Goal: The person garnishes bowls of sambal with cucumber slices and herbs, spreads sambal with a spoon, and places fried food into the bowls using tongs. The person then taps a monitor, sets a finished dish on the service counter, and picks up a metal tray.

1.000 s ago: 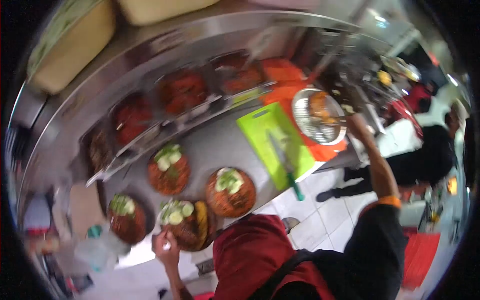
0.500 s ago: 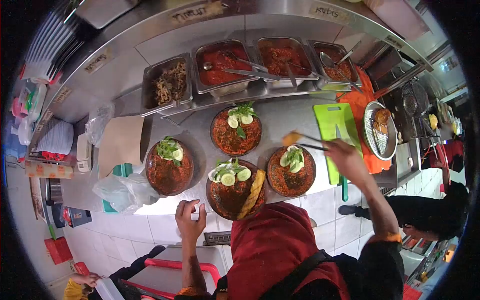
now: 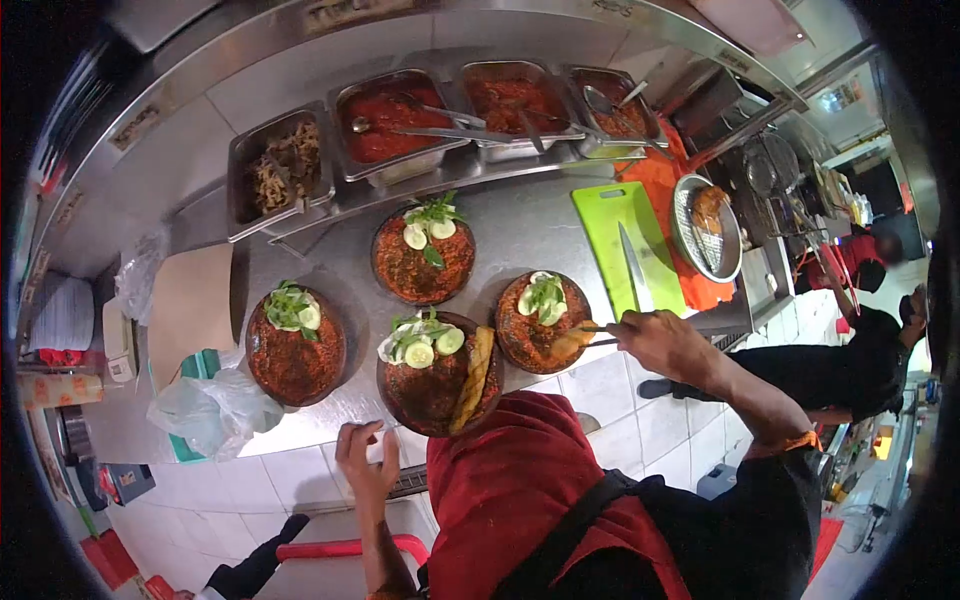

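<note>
My right hand (image 3: 668, 348) grips a pair of metal tongs (image 3: 606, 334), partly hidden by the fingers. Pinched in their tips is a golden-brown fried piece (image 3: 572, 342), resting on or just over the red sauce of the right dark round dish (image 3: 512, 338), beside its cucumber slices and green leaves. The front dish (image 3: 405, 400) bears a long, scored fried piece (image 3: 474, 382) along with cucumber and leaves. Two more sauced dishes lie at the left (image 3: 290, 365) and at the back (image 3: 402, 278). My left hand (image 3: 366, 458), empty with loosely bent fingers, hangs by the counter's front edge.
Steel trays (image 3: 347, 105) of red sauce and shredded food line a raised shelf. A knife (image 3: 634, 268) lies on a green cutting board (image 3: 592, 225). Right of it stands a metal bowl (image 3: 735, 255) with a fried piece. Plastic bags (image 3: 215, 408) lie left; a person in black (image 3: 800, 365) is at right.
My right hand has lowered the tongs and fried piece leftward and toward me, from above the board's side to the right dish. The view has shifted; my left hand stays by the edge.
</note>
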A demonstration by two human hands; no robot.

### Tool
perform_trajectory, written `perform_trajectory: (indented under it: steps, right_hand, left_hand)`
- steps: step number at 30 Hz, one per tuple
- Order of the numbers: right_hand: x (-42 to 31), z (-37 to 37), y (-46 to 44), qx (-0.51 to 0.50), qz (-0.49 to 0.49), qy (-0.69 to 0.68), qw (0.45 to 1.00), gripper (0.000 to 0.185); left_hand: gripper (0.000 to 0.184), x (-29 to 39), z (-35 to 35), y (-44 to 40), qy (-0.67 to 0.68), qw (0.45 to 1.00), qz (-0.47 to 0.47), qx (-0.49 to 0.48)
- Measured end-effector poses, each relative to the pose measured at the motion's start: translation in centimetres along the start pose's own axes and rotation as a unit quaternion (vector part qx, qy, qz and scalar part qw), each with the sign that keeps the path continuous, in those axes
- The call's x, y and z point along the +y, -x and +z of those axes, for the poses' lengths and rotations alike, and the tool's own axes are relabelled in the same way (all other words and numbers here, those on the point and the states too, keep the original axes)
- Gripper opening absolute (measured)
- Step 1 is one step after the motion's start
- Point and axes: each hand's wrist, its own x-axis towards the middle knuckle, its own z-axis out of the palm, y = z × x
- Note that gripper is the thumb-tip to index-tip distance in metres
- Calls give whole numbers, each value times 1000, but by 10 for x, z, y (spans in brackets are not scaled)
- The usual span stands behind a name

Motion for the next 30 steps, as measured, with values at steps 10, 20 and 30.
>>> perform_trajectory:
  steps: [10,20,30]
  right_hand:
    - [-49,39,-30,38,61,-33,997,11]
    - [91,34,81,208,335,-366,843,32]
    - [379,179,144,393,482,-466,630,20]
  left_hand:
    - [22,73,127,-67,-53,964,212,-153]
    - [24,94,180,-70,-225,897,258,-279]
    - [22,98,185,-58,-229,904,243,-266]
